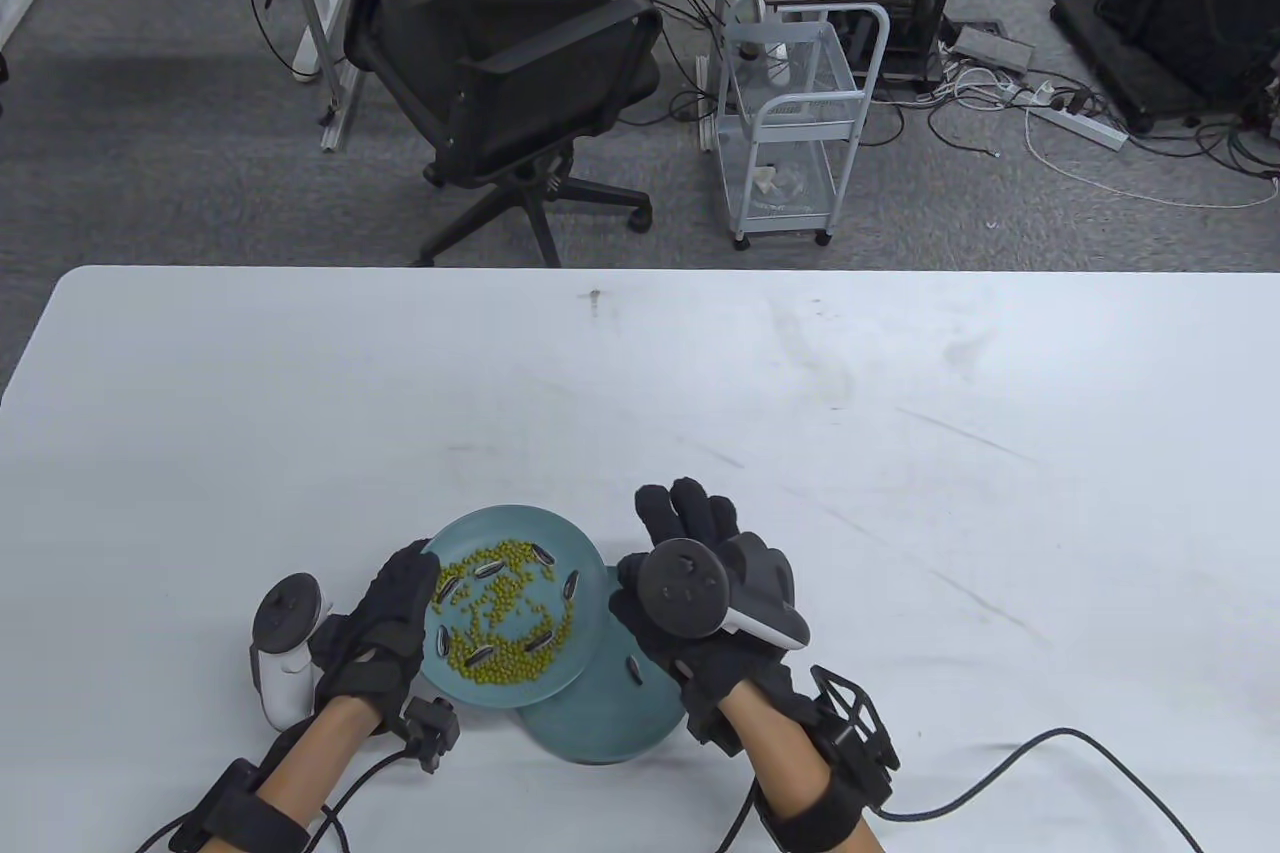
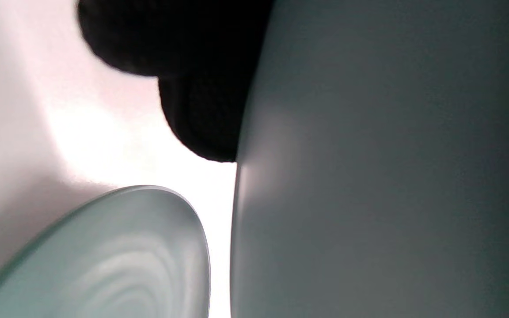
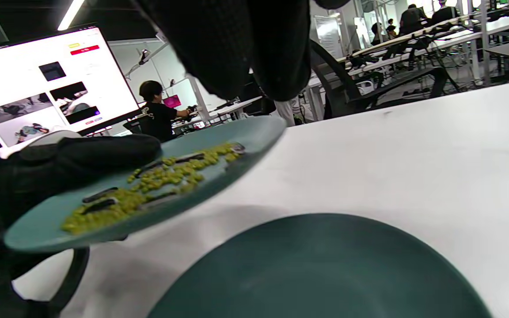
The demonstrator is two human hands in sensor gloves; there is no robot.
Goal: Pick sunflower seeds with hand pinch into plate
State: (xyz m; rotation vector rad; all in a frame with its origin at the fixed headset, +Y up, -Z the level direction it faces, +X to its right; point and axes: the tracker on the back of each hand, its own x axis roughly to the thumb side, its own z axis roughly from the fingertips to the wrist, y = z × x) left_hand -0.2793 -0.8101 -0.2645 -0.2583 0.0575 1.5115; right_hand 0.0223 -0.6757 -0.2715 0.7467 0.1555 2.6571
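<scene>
My left hand (image 1: 405,593) grips the left rim of a teal plate (image 1: 515,520) and holds it lifted off the table, thumb on top. The plate carries green beans (image 1: 500,598) mixed with several striped sunflower seeds (image 1: 490,570). It overlaps a second teal plate (image 1: 590,718) lying on the table with one seed (image 1: 633,669) on it. My right hand (image 1: 680,533) hovers over the right side of both plates, fingers loosely extended, holding nothing I can see. The right wrist view shows the lifted plate (image 3: 254,132), its seeds (image 3: 100,194) and the lower plate (image 3: 325,269). The left wrist view shows the lifted plate's underside (image 2: 369,176).
The white table (image 1: 900,453) stretches far and right of the plates. Glove cables (image 1: 1000,783) trail near the front edge. A black office chair (image 1: 520,83) and a white wire cart (image 1: 795,113) stand beyond the far edge.
</scene>
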